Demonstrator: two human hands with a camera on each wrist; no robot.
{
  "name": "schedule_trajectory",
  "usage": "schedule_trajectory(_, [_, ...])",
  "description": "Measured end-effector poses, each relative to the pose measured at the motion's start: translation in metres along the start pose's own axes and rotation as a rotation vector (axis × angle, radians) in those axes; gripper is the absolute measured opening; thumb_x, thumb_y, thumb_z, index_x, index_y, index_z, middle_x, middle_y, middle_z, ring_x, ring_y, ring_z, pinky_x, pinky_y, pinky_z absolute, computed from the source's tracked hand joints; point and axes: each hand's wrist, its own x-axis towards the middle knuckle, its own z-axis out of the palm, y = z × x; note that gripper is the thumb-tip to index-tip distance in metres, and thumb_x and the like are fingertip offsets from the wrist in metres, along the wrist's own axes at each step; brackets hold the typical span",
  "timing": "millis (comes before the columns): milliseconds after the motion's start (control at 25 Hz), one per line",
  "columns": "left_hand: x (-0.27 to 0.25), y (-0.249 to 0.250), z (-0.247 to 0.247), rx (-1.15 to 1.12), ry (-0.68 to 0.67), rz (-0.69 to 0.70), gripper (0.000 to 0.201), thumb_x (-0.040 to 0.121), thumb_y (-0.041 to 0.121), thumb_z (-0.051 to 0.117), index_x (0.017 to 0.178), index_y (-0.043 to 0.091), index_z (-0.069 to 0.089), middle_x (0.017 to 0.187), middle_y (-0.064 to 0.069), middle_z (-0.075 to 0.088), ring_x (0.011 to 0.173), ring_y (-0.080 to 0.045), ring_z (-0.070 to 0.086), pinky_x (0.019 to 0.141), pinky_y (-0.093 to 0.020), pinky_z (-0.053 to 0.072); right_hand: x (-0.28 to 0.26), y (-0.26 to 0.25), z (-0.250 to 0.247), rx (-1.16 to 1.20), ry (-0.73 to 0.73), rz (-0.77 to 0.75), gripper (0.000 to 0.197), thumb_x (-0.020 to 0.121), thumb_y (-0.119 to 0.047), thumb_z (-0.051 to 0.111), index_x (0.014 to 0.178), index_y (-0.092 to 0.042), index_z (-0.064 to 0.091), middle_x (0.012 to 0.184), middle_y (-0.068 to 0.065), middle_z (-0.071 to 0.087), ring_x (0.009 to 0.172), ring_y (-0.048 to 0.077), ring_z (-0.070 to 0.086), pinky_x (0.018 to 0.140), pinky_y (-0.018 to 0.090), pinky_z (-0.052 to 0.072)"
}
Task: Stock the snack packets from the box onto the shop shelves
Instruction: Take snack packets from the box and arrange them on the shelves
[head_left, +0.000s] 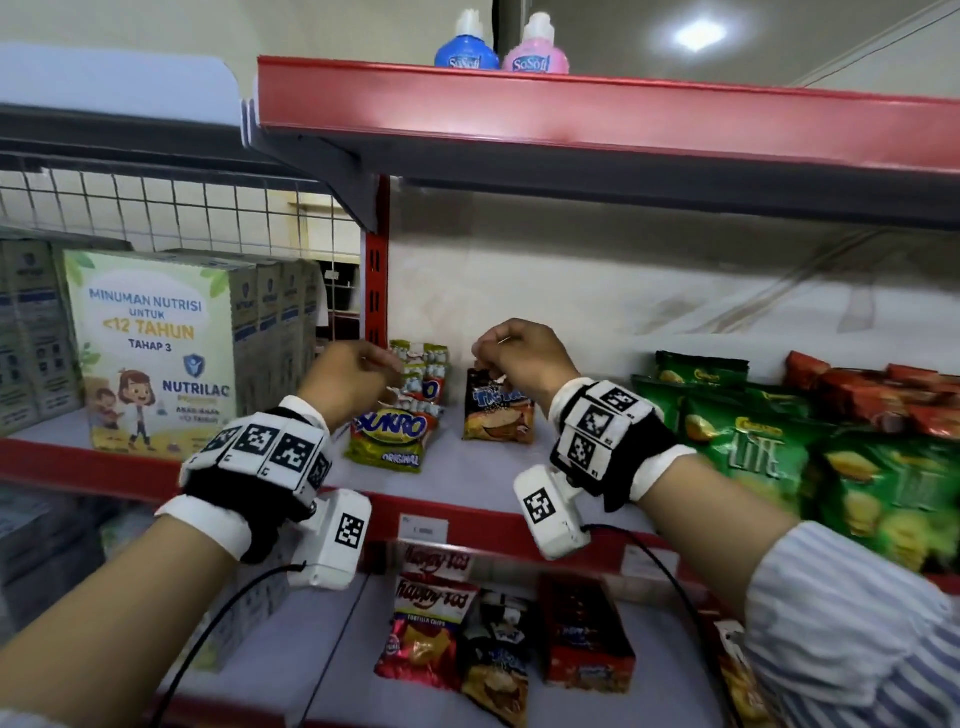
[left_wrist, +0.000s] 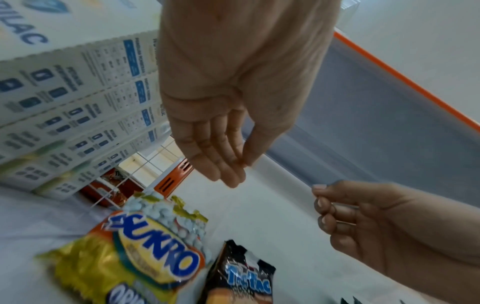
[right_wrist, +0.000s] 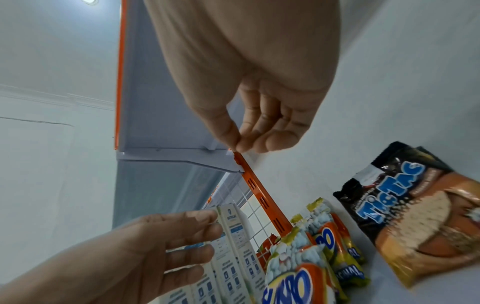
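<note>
Middle shelf (head_left: 467, 467), red front edge, pale deck. Landmark: the Tic Tac packet (head_left: 497, 410), dark with a brown biscuit picture, lying flat on this shelf, top end toward the back wall.

Right hand (head_left: 524, 358) just above the Tic Tac packet's top end. Fingers curled loosely, thumb tip meeting the forefinger; right wrist view shows nothing between them and a gap down to the packet. Not holding anything.

Left hand (head_left: 353, 379) to the left of the Tic Tac packet, over the Sukro packets (head_left: 389, 431). Fingers straight and together, thumb alongside, nothing held; the left wrist view shows it clear of the packets.

Sukro packets: yellow-green, stacked in a row running back toward the wall, just left of the Tic Tac packet, a small gap between.

Further left of it, past the red upright (head_left: 376, 270), Nutrilac cartons (head_left: 156, 353). To its right, well apart, green Lite chip bags (head_left: 753, 447). Below it, on the lower shelf, Happy Tos packets (head_left: 428, 623).
</note>
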Motion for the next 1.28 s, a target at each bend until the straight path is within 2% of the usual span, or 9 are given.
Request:
schedule_trajectory(120, [-0.035,0.002,0.028,-0.047,0.045,-0.004,0.022,0.091,0.000,0.055,0.073,0.013,0.059,0.076,-0.006,0.065,0.049,-0.010,0.061,0.044,-0.019,0.048,-0.035,0.017,-0.017,0.097,0.051,-0.021,0.022,0.082,-0.004,0.063,0.067,-0.020,0.058,0.077,0.003,0.064,0.064,0.012,0.056,0.055,0.021,0.044])
schedule_trajectory(240, [-0.066,0.002,0.055,-0.084,0.037,-0.029,0.018,0.092,0.001,0.055,0.076,0.011,0.058,0.075,-0.006,0.064,0.058,-0.017,0.058,0.051,-0.026,0.050,-0.065,0.035,-0.034,0.156,0.077,-0.012,0.020,0.083,-0.003,0.063,0.071,-0.019,0.057,0.081,0.007,0.063,0.062,0.010,0.053,0.044,0.014,0.040])
schedule_trajectory(440, [-0.104,-0.009,0.102,-0.118,-0.047,-0.049,0.004,0.093,0.008,0.056,0.092,0.007,0.060,0.080,-0.004,0.066,0.058,-0.015,0.059,0.056,-0.028,0.048,-0.114,0.068,-0.065,0.171,0.150,0.001,0.022,0.086,-0.005,0.062,0.071,-0.019,0.054,0.074,0.004,0.059,0.059,0.007,0.049,0.049,0.013,0.037])
schedule_trajectory(560, [-0.125,-0.021,0.129,-0.140,-0.066,-0.006,0.007,0.093,0.009,0.056,0.089,0.010,0.061,0.078,-0.004,0.066,0.048,-0.004,0.058,0.049,-0.020,0.049,-0.144,0.091,-0.076,0.209,0.193,0.021,0.020,0.086,-0.002,0.063,0.073,-0.016,0.055,0.075,0.009,0.059,0.067,0.013,0.053,0.064,0.021,0.045])
schedule_trajectory(640, [-0.143,-0.031,0.148,-0.176,-0.078,-0.008,0.011,0.093,0.007,0.056,0.084,0.012,0.060,0.077,-0.006,0.066,0.052,-0.010,0.057,0.045,-0.015,0.046,-0.168,0.111,-0.080,0.218,0.222,0.052,0.022,0.085,0.000,0.063,0.072,-0.016,0.055,0.071,0.006,0.058,0.068,0.014,0.053,0.067,0.025,0.045])
schedule_trajectory(760, [-0.172,-0.051,0.173,-0.189,-0.123,-0.058,0.011,0.094,0.009,0.055,0.084,0.010,0.059,0.078,-0.006,0.065,0.055,-0.017,0.054,0.045,-0.017,0.043,-0.206,0.140,-0.082,0.200,0.257,0.141,0.021,0.086,-0.003,0.063,0.071,-0.017,0.056,0.067,0.000,0.057,0.066,0.013,0.052,0.061,0.021,0.043])
schedule_trajectory(960, [-0.215,-0.089,0.207,-0.175,-0.247,-0.214,0.013,0.096,0.014,0.052,0.093,0.004,0.059,0.079,-0.006,0.064,0.055,-0.019,0.054,0.060,-0.036,0.049,-0.261,0.192,-0.083,0.124,0.286,0.303,0.018,0.087,-0.007,0.062,0.074,-0.017,0.057,0.075,0.005,0.060,0.072,0.016,0.055,0.066,0.021,0.046])
schedule_trajectory(1080, [-0.241,-0.119,0.229,-0.144,-0.290,-0.268,0.010,0.096,0.012,0.051,0.092,0.006,0.059,0.083,-0.008,0.065,0.058,-0.020,0.056,0.064,-0.034,0.048,-0.297,0.223,-0.084,0.086,0.310,0.367,0.018,0.087,-0.007,0.062,0.074,-0.019,0.057,0.075,0.006,0.061,0.073,0.018,0.057,0.070,0.025,0.048])
schedule_trajectory(1280, [-0.282,-0.166,0.263,-0.057,-0.340,-0.373,0.009,0.092,0.004,0.055,0.092,0.009,0.062,0.093,-0.013,0.065,0.078,-0.026,0.060,0.074,-0.036,0.051,-0.341,0.276,-0.089,0.030,0.258,0.511,0.012,0.085,-0.011,0.065,0.080,-0.021,0.061,0.077,-0.001,0.065,0.080,0.022,0.063,0.080,0.036,0.051])
